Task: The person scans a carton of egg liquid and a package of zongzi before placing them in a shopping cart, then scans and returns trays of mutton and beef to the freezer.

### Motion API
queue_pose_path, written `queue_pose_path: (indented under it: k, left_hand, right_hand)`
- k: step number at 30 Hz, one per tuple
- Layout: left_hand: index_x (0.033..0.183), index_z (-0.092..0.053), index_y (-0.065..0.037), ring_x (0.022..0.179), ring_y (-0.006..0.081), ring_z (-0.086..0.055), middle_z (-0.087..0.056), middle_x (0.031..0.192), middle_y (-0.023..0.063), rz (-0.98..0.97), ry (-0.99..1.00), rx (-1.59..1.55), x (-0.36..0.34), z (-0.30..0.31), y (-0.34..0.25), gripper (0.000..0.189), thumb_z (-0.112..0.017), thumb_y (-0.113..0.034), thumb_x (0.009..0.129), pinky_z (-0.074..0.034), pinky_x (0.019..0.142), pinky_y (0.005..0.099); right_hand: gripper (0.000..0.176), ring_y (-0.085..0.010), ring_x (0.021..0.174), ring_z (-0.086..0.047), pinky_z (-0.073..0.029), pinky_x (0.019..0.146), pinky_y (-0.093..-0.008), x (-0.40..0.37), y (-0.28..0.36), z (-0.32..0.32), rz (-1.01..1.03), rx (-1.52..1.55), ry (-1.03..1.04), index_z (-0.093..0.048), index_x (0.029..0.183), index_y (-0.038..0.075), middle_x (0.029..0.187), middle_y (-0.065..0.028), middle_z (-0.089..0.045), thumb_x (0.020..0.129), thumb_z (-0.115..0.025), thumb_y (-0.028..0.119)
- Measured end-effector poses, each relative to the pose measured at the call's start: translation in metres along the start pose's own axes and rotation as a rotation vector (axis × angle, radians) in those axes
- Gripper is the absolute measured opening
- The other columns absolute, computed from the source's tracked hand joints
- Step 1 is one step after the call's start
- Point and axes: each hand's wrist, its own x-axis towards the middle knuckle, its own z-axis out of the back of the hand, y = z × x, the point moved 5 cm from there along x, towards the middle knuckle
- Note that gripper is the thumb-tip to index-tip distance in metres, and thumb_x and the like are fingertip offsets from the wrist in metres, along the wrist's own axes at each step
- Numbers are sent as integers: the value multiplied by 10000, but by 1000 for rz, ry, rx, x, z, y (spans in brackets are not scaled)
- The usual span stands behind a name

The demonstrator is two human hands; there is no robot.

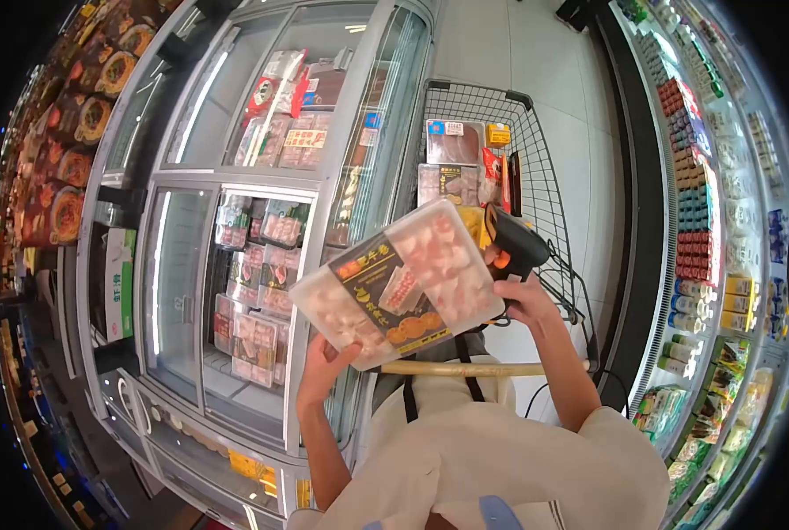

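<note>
A large clear tray of rolled meat slices (397,284) with a black and gold label is held tilted above the cart's handle. My left hand (328,367) grips its lower left edge, thumb on top. At its right edge is my right hand (529,300), closed on the tray's side, with a black and orange device (516,243) just above the fingers. Behind the tray, the wire shopping cart (545,168) holds a flat meat pack (455,143), another meat tray (447,184), a small yellow box (498,133) and a red packet (492,177).
A glass-topped freezer (311,185) stands at the left, with one section showing stacked meat trays (255,349) and another holding more packs (306,140). Refrigerated shelves (668,230) of packaged goods run along the right. The cart's wooden handle (500,370) crosses before my body.
</note>
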Motion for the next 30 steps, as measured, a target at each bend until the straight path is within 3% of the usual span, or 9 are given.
queue_pose_path:
  k: [7, 11, 12, 15, 17, 18, 22, 25, 30]
  left_hand:
    - [1300, -530, -6, 978, 131, -662, -656, 1158, 70, -282, -445, -353, -133, 100, 7, 476, -671, -329, 981, -549, 820, 269]
    - [1276, -563, -65, 908, 145, -666, -661, 1108, 53, -400, -745, -440, -126, 145, 16, 615, -460, -610, 1012, -544, 748, 265]
    - [1252, -578, -78, 891, 159, -667, -661, 1078, 53, -451, -798, -475, -126, 142, 5, 650, -427, -659, 1004, -548, 744, 281]
    - [1162, -595, -62, 898, 237, -630, -633, 949, 82, -616, -502, -838, -100, 149, 3, 597, -447, -612, 985, -510, 860, 362]
    - [1117, -573, -6, 813, 257, -566, -595, 857, 107, -768, 6, -1002, -89, 141, -7, 440, -529, -423, 985, -465, 802, 376]
    - [1044, -548, 17, 726, 227, -505, -546, 756, 97, -599, -52, -965, -99, 124, -29, 457, -543, -426, 935, -412, 734, 344]
    - [1061, -478, -19, 692, 154, -455, -475, 717, 9, -670, 675, -1087, -113, 108, -70, 493, -543, -482, 902, -378, 755, 293]
    - [1095, -449, -25, 703, 112, -423, -444, 745, -15, -752, 692, -1265, -127, 122, -79, 473, -523, -463, 932, -352, 763, 269]
    - [1150, -473, -3, 758, 173, -455, -484, 793, 21, -803, 722, -1273, -123, 148, -79, 571, -597, -503, 903, -386, 797, 315]
  right_hand:
    - [592, -144, 1101, -631, -513, 887, -297, -59, -76, -192, -26, -601, -65, -568, 1315, 16, 1265, -91, -655, 782, -826, 22]
    - [546, -311, 905, -711, -541, 804, -335, -77, -69, -297, 585, -1076, 365, -574, 1302, -5, 1176, -188, -673, 802, -779, 70]
    - [539, -381, 965, -694, -548, 833, -343, -79, -67, -332, 369, -1000, 379, -587, 1316, -1, 1277, -209, -642, 814, -751, 109]
    - [571, -367, 1041, -696, -562, 853, -350, -98, -89, -375, 503, -1046, 653, -605, 1317, 10, 1414, -208, -570, 781, -757, 134]
    - [492, -350, 904, -699, -554, 767, -347, -104, -106, -393, 608, -1009, 817, -633, 1231, 16, 1235, -184, -648, 775, -766, 145]
    - [453, -342, 836, -700, -551, 724, -346, -107, -114, -401, 657, -984, 901, -648, 1188, 19, 1146, -171, -687, 771, -770, 150]
    - [278, -178, 643, -588, -484, 629, -301, -116, -143, -378, 31, -982, 919, -644, 985, 12, 700, -67, -641, 757, -779, 96]
    - [190, -52, 706, -532, -467, 627, -281, -104, -151, -350, -142, -1002, 843, -649, 901, -2, 723, -31, -641, 766, -774, 45]
    - [89, -93, 700, -592, -492, 661, -285, -93, -144, -361, -337, -750, 807, -656, 891, -1, 768, -16, -666, 825, -716, 3]
